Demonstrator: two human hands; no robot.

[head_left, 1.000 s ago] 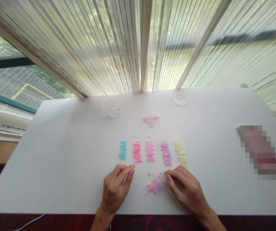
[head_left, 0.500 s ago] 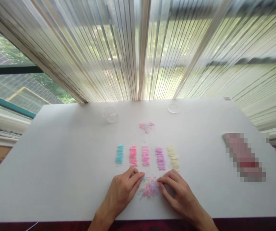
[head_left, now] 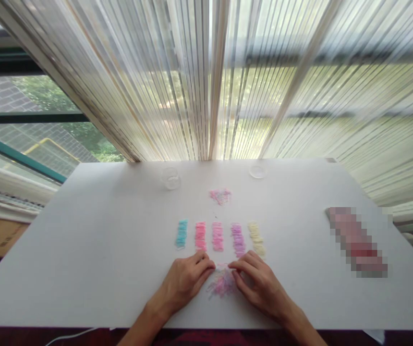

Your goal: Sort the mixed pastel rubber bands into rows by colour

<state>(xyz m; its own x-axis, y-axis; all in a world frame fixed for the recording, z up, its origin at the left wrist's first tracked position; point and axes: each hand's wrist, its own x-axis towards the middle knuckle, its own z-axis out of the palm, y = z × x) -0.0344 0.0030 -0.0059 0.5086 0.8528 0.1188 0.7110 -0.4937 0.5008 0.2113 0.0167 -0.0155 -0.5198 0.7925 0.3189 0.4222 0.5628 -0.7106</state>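
Observation:
A loose pile of small, thin pastel pieces [head_left: 222, 284] lies between my hands at the near side of the table; their exact kind is too small to tell. My left hand [head_left: 188, 276] is at the pile's left edge, thumb and forefinger pinched together, and what they hold is hidden. On the other side my right hand [head_left: 259, 281] is bent over the pile's right edge, forefinger and thumb apart. A pink piece [head_left: 222, 264] lies between the fingertips. Just beyond stand sorted columns: blue [head_left: 181, 234], coral [head_left: 200, 235], pink [head_left: 217, 236], purple [head_left: 238, 239] and yellow [head_left: 256, 238].
Farther back is a small mixed heap [head_left: 221, 196] of similar pieces. A clear round container [head_left: 171, 179] sits back left, a clear round lid [head_left: 258, 172] back right. A pixelated reddish object [head_left: 358, 242] lies at the right. Curtains [head_left: 206, 81] hang behind the white table [head_left: 102, 250].
My right hand has shifted left and slightly up over the pile, bringing its fingertips closer to my left hand. A pink piece now shows between the fingertips. The camera view has tilted slightly.

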